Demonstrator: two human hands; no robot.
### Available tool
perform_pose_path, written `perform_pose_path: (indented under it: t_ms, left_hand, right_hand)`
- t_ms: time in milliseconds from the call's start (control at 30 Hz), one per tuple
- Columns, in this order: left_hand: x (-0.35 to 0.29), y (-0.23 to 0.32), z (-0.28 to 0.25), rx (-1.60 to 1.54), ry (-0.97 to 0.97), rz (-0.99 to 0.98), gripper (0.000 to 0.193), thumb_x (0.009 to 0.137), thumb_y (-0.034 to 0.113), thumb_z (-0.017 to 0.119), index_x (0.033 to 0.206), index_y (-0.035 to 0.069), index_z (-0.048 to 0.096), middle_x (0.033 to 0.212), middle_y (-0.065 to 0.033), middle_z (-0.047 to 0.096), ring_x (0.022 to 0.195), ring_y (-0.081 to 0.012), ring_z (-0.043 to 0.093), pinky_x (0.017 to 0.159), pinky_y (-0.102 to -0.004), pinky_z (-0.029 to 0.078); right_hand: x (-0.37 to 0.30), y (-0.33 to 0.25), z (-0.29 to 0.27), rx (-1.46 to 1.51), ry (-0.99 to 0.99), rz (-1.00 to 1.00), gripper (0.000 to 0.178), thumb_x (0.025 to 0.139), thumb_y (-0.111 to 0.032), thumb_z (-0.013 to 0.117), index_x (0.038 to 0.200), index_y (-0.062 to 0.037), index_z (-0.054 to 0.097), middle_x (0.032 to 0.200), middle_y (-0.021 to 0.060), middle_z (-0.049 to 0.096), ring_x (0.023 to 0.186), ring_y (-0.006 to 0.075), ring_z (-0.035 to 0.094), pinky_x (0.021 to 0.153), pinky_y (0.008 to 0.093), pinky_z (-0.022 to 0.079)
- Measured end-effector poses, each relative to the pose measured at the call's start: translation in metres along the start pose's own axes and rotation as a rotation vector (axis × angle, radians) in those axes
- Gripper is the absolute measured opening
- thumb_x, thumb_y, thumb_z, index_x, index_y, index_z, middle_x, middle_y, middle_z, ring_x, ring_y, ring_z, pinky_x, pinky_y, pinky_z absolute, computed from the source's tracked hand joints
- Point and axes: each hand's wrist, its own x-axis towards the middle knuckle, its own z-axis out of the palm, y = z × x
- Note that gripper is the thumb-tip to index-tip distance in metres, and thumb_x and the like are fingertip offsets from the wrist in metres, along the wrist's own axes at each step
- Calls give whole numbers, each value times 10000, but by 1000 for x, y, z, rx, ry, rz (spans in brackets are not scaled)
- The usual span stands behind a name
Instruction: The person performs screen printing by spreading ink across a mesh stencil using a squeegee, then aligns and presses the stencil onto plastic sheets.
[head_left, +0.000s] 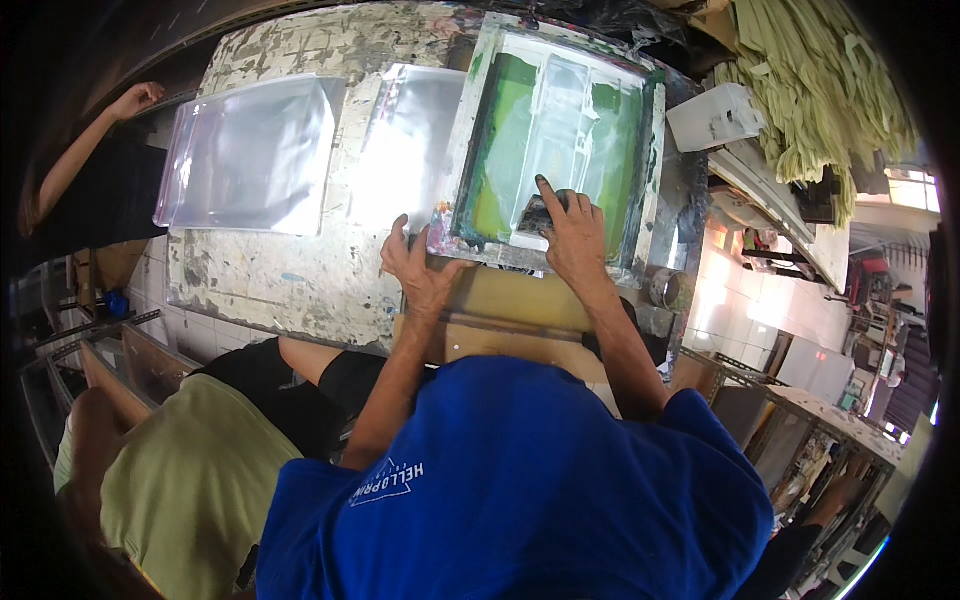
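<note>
A screen printing frame point(655, 150) with green mesh lies tilted on the worktable, white ink smeared down its middle. My right hand point(577, 235) grips a small dark squeegee point(534, 216) at the near end of the mesh, its index finger stretched forward. Beside the frame's near left corner is my left hand point(425, 280), fingers apart and thumb along the near edge; whether it presses on the frame I cannot tell. Clear plastic sheets or bags point(400, 140) lie just left of the frame, and another stack point(250, 150) is farther left.
The worktable point(290, 300) has a worn, paint-spotted top. A translucent plastic container point(715, 117) stands right of the frame, near hanging yellow-green strips point(800, 80). Another person's arm point(80, 150) shows at far left. A person in an olive shirt point(200, 470) is close on my left.
</note>
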Motion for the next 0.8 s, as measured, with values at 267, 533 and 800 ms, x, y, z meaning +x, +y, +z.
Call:
perform_pose_path:
  t_ms: [267,533,800]
  left_hand:
    - [-1,1,-1,-20,32,15,836,590,568,883,1186,16,687,1437,-221,439,1281,-406,365,1063,-568,273]
    - [-2,5,-5,-47,37,2,827,596,442,924,1267,37,660,1437,-205,426,1300,-389,358,1083,-544,281]
    - [-4,7,-5,-150,-28,-76,841,604,428,922,1291,34,641,1244,-157,559,1228,-318,427,1044,-478,220]
  right_hand:
    - [89,50,11,-16,148,90,801,703,-10,775,1438,-181,508,1230,197,557,1158,378,507,945,475,412]
    - [146,92,-9,72,338,-78,536,804,-78,736,1319,-158,612,1111,227,635,1087,414,586,932,491,472]
    - [50,29,-15,-18,155,-53,420,808,-32,659,1207,-162,653,950,176,668,931,362,622,772,472,464]
